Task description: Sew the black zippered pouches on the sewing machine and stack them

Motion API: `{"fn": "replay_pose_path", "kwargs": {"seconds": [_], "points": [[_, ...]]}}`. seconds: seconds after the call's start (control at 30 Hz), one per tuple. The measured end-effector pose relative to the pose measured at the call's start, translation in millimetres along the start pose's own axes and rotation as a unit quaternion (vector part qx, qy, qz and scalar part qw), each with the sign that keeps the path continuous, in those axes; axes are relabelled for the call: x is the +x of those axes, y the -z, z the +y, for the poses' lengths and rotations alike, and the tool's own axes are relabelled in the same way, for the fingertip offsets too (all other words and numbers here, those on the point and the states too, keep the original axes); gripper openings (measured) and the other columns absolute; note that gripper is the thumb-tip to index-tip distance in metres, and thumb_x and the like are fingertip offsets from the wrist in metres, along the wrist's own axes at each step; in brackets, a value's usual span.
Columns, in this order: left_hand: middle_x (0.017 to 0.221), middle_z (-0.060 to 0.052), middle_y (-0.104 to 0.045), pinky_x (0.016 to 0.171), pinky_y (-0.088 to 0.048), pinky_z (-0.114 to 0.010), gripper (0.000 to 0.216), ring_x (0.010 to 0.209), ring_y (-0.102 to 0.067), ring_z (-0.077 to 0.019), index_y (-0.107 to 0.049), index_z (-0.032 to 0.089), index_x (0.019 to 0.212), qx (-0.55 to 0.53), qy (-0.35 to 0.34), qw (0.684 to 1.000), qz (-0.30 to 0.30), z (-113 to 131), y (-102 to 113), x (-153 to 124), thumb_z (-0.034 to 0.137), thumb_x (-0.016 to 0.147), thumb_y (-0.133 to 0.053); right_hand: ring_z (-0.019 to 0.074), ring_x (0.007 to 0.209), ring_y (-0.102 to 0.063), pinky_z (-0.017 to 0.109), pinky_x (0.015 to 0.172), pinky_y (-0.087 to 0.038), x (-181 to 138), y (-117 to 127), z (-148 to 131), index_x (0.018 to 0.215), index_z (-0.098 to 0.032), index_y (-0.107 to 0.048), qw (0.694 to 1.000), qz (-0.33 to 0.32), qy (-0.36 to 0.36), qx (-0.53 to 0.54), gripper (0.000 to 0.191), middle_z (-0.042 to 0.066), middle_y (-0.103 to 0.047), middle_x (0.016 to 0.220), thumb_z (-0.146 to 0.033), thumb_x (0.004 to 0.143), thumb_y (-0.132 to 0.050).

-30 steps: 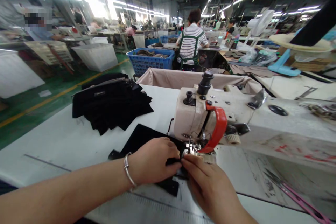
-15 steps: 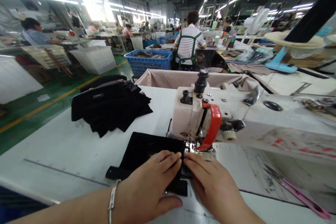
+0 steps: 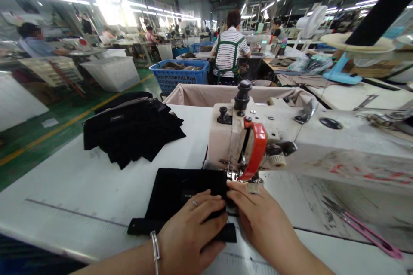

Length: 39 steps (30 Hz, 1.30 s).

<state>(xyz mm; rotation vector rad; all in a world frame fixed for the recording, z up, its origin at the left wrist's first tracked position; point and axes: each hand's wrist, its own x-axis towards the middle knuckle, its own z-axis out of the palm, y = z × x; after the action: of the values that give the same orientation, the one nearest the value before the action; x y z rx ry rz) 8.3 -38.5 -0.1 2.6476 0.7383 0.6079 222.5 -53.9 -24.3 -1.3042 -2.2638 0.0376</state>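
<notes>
A flat black fabric piece [image 3: 180, 180] with a small label lies at the sewing machine's presser foot [image 3: 232, 175]. My left hand [image 3: 196, 227] rests on it, fingers stretched out and thumb apart. My right hand [image 3: 258, 212] lies at its right edge, just in front of the foot. Its fingers are stretched out and the thumb is partly hidden. A black strip [image 3: 145, 226] crosses the near side of the piece, passing under my left hand. The white sewing machine [image 3: 222, 137] has a red guard [image 3: 256, 150] beside the needle area.
A stack of black fabric pieces [image 3: 132, 131] lies on the table's left. Pink-handled scissors [image 3: 364, 227] rest on the right. Behind the machine is a cloth-lined bin [image 3: 193, 94]. Farther back stand a blue basket [image 3: 179, 79] and a person in a striped shirt [image 3: 229, 51].
The black piece has turned slightly, its top edge now nearly level, and its label shows more. My left hand has shifted slightly right and nearer to me, its thumb closer to its fingers.
</notes>
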Motion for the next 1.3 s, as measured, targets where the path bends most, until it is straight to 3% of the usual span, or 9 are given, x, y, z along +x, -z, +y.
{"fn": "replay_pose_path", "kwargs": {"seconds": [0.13,0.3,0.53,0.83,1.07,1.2,1.3], "points": [[0.125,-0.01,-0.064,0.11,-0.043,-0.043,0.037,0.121,-0.057,-0.0243,-0.062,0.016,0.121,-0.001,-0.023,1.0,-0.015,-0.5,2.4,0.6,0.026,0.085,-0.066,0.0227,0.108,-0.06,0.042,0.093,-0.049,-2.1,-0.2,0.9,0.121,-0.02,-0.06,1.0,-0.008,0.012,0.014,0.048,0.005,-0.064,0.125,0.001,0.081,-0.045],[0.115,-0.006,-0.069,0.113,-0.04,-0.038,0.033,0.116,-0.061,-0.02,-0.064,0.015,0.113,-0.041,-0.006,0.999,-0.005,-2.9,1.8,-0.2,0.021,0.081,-0.068,0.0213,0.105,-0.061,0.04,0.092,-0.049,-1.9,1.6,-0.6,0.117,-0.019,-0.062,1.0,0.007,0.015,0.014,0.044,0.004,-0.066,0.123,0.0,0.082,-0.044],[0.115,-0.007,-0.069,0.113,-0.04,-0.037,0.028,0.115,-0.061,-0.02,-0.067,0.015,0.109,-0.048,-0.01,0.999,-0.005,-11.4,1.0,12.3,0.023,0.082,-0.065,0.0231,0.098,-0.062,0.04,0.086,-0.053,0.6,1.3,-2.1,0.113,-0.017,-0.064,1.0,0.025,0.016,0.005,0.04,0.008,-0.068,0.114,-0.002,0.08,-0.048],[0.107,-0.006,-0.069,0.111,-0.04,-0.034,0.019,0.105,-0.063,-0.0171,-0.066,0.016,0.101,-0.053,-0.038,0.997,0.044,-28.2,-4.8,28.6,0.02,0.082,-0.063,0.0301,0.097,-0.058,0.05,0.08,-0.054,-2.3,-4.4,3.9,0.127,-0.017,-0.056,0.997,-0.052,-0.049,-0.01,0.045,0.013,-0.063,0.107,-0.006,0.086,-0.044],[0.106,-0.007,-0.067,0.107,-0.044,-0.034,0.019,0.102,-0.062,-0.0183,-0.064,0.014,0.1,-0.016,-0.057,0.997,0.041,-42.1,-6.9,39.4,0.018,0.082,-0.064,0.0302,0.104,-0.054,0.049,0.085,-0.052,-0.2,-4.3,2.1,0.137,-0.018,-0.044,0.997,-0.046,-0.054,-0.002,0.055,0.014,-0.058,0.118,-0.003,0.084,-0.041],[0.103,-0.007,-0.066,0.098,-0.05,-0.04,0.025,0.099,-0.061,-0.0225,-0.064,0.015,0.109,0.048,-0.046,0.997,0.046,-42.5,-3.8,35.9,0.022,0.085,-0.066,0.0265,0.101,-0.053,0.042,0.084,-0.051,-0.2,2.6,1.6,0.122,-0.018,-0.053,0.996,0.0,-0.074,0.041,0.039,0.011,-0.057,0.111,-0.007,0.086,-0.044],[0.102,-0.006,-0.068,0.091,-0.052,-0.036,0.02,0.096,-0.063,-0.0205,-0.064,0.016,0.111,0.075,-0.052,0.993,0.071,-45.6,1.3,30.2,0.023,0.093,-0.059,0.0272,0.097,-0.053,0.043,0.082,-0.049,3.5,7.9,3.7,0.102,-0.017,-0.058,0.993,0.052,-0.108,0.016,0.018,0.011,-0.057,0.105,-0.013,0.087,-0.049]]}}
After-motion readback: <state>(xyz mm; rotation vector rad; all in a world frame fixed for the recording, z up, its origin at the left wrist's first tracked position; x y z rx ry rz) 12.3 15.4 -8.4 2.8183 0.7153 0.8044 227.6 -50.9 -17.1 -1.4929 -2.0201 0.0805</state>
